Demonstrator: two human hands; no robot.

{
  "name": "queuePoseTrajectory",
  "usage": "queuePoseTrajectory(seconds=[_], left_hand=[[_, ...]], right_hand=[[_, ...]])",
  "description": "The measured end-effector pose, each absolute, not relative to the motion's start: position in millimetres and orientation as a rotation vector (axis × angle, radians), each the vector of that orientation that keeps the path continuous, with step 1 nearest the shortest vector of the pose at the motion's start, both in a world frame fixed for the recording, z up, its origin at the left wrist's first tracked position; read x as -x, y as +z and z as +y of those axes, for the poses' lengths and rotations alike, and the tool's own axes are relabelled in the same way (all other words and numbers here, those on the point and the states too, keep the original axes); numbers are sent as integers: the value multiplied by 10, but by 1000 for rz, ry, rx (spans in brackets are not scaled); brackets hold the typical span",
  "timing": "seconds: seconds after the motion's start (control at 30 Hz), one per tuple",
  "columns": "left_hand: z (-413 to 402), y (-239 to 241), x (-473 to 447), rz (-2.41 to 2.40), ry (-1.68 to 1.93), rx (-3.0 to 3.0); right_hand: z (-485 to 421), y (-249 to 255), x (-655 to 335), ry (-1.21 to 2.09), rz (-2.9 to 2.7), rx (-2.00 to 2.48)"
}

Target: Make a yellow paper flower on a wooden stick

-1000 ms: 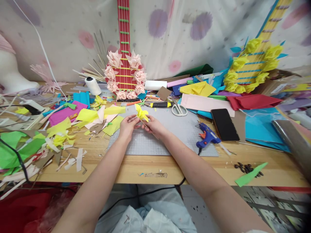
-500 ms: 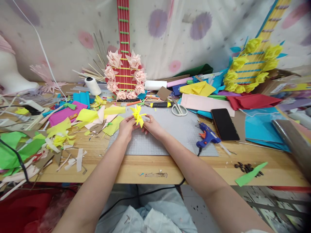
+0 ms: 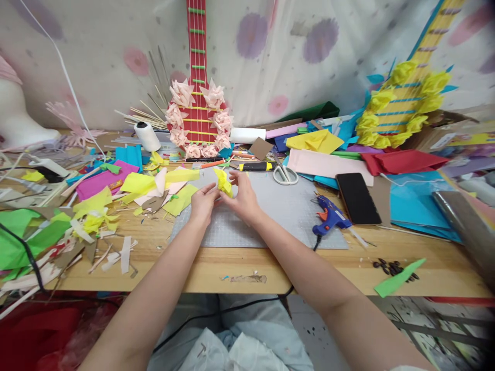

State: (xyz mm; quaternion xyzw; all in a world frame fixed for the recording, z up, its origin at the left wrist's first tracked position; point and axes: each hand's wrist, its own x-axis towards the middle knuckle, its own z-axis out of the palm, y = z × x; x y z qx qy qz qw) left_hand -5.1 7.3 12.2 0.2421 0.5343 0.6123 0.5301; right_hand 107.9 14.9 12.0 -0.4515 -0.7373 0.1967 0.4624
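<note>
A small yellow paper flower (image 3: 223, 183) is held up between my two hands, over the grey cutting mat (image 3: 286, 221). My left hand (image 3: 203, 202) pinches it low on its left side. Around its right side curl the thumb and fingers of my right hand (image 3: 244, 196), closed on the petals. The flower's underside is hidden by my fingers. Behind the hands lie a black and yellow utility knife (image 3: 256, 167) and white-handled scissors (image 3: 285, 175). On the mat's right part rests a blue glue gun (image 3: 330, 216).
Paper scraps (image 3: 96, 211) crowd the left of the table. A red paper guitar (image 3: 198, 118) with pink flowers and a yellow one (image 3: 398, 108) stand at the back. A phone (image 3: 359, 198), dark seeds (image 3: 392, 268) and a green strip (image 3: 400, 278) lie right. A black cable (image 3: 220, 312) crosses my lap.
My right hand has risen and its fingers have come up around the flower. The flower's spread petals now look gathered into a more compact, rounder shape.
</note>
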Motion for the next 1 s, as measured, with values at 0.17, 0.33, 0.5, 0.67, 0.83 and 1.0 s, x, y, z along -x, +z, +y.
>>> queuePoseTrajectory(seconds=[0.17, 0.33, 0.5, 0.67, 0.83, 1.0], left_hand=[[196, 125, 8, 1246, 1407, -570], [376, 146, -20, 1260, 1291, -587], [405, 135, -68, 1259, 1307, -590], [317, 148, -104, 1237, 1402, -519], [266, 148, -104, 1284, 1468, -487], [242, 152, -98, 1297, 1526, -469]], right_hand=[[332, 52, -1085, 748, -1540, 1232], [490, 50, -1191, 1174, -1173, 1217], [531, 60, -1279, 1334, -1017, 1183], [477, 30, -1275, 1202, -1222, 1127], [383, 13, -1267, 1167, -1408, 1061], [333, 9, -1315, 1136, -1488, 1112]])
